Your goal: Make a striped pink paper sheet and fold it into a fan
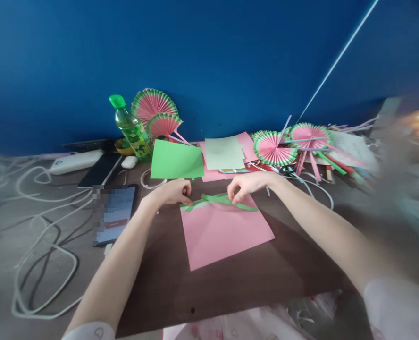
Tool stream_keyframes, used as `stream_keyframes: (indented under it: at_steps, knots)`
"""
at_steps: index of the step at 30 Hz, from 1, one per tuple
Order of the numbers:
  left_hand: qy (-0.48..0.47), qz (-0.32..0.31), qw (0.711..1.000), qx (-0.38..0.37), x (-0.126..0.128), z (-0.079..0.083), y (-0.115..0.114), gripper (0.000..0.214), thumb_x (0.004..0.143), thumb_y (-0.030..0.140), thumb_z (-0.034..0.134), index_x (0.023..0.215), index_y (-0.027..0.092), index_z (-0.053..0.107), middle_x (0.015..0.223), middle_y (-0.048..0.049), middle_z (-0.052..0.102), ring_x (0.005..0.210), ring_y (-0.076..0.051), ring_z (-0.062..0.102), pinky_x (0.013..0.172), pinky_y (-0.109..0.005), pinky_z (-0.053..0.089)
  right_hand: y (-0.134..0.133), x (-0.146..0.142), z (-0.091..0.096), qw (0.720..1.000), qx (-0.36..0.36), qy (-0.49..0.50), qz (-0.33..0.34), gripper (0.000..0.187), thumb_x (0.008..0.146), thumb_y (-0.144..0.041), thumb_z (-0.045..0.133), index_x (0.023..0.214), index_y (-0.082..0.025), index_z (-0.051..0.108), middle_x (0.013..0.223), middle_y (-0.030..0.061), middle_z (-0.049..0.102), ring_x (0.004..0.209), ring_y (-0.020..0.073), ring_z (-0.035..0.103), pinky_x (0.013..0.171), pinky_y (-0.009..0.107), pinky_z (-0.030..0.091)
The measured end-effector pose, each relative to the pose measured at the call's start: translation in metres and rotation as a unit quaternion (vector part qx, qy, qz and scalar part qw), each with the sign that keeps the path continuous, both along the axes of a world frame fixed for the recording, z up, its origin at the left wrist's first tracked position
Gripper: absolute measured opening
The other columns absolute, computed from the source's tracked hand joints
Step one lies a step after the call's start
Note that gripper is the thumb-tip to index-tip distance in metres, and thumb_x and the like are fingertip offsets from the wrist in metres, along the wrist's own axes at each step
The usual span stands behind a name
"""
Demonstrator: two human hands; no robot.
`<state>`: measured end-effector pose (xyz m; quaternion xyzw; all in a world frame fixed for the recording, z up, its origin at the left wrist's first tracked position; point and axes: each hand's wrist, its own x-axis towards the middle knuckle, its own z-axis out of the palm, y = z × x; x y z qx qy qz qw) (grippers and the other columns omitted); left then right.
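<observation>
A pink sheet of paper [223, 236] lies flat on the dark brown desk, with a whitish band along its far edge. Across that edge run narrow green paper strips [214, 199], partly overlapping. My left hand [176, 192] is closed at the sheet's far left corner, thumb and fingers pinched on the end of a green strip. At the far right side my right hand [248, 185] pinches a green strip, its fingertips just above the pink sheet. The fingertips partly hide the strips.
Behind stand a bright green sheet [177, 160], a pale sheet [224, 153], pink-and-green paper fans [275, 148] and a green-capped bottle [129, 125]. To the left lie a tablet-like device [115, 212], a black phone [99, 170], a white power bank [75, 162] and looped white cables [75, 269].
</observation>
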<state>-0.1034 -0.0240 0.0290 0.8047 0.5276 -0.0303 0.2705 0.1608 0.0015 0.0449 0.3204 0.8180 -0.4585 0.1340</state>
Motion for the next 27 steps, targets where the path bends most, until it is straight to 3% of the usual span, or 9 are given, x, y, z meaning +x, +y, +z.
stream_keyframes:
  at_steps: [6,10,20,27]
  knots:
    - [0.011,-0.017,1.000,0.011,-0.003,-0.004,-0.004,0.038,0.052,0.040,0.070,0.077,0.020,0.050,0.080,-0.0001,0.049,0.069,-0.015,0.047,0.056,-0.024,0.032,0.001,-0.013,-0.004,0.997,0.023,-0.056,0.039,0.022,0.060,-0.037,0.064,0.070,-0.019,0.069,0.071,-0.0014,0.063,0.065,0.0130,0.051,0.059,0.024,0.034]
    - [0.004,-0.027,1.000,0.015,-0.006,-0.007,-0.006,0.042,0.050,0.040,0.072,0.080,0.020,0.050,0.085,-0.0007,0.048,0.070,-0.015,0.047,0.057,-0.024,0.033,0.003,-0.012,-0.001,0.998,-0.003,-0.050,0.044,0.022,0.059,-0.037,0.065,0.071,-0.019,0.069,0.072,-0.0014,0.064,0.066,0.0126,0.052,0.060,0.023,0.036]
    - [-0.001,-0.022,0.999,0.046,-0.005,-0.004,-0.005,0.032,0.055,0.033,0.071,0.073,0.019,0.049,0.077,0.0015,0.051,0.065,-0.012,0.047,0.057,-0.022,0.032,0.000,-0.011,0.000,0.996,-0.026,-0.072,0.040,0.026,0.056,-0.038,0.069,0.071,-0.017,0.071,0.074,0.0000,0.067,0.069,0.0133,0.056,0.062,0.023,0.038]
    - [0.002,-0.066,0.997,0.040,-0.004,0.000,-0.007,0.033,0.053,0.034,0.072,0.069,0.019,0.048,0.071,0.0025,0.051,0.064,-0.012,0.047,0.055,-0.022,0.030,0.001,-0.018,-0.008,0.997,-0.018,-0.067,0.039,0.023,0.059,-0.035,0.064,0.070,-0.014,0.067,0.061,0.0001,0.061,0.059,0.0125,0.055,0.057,0.024,0.041]
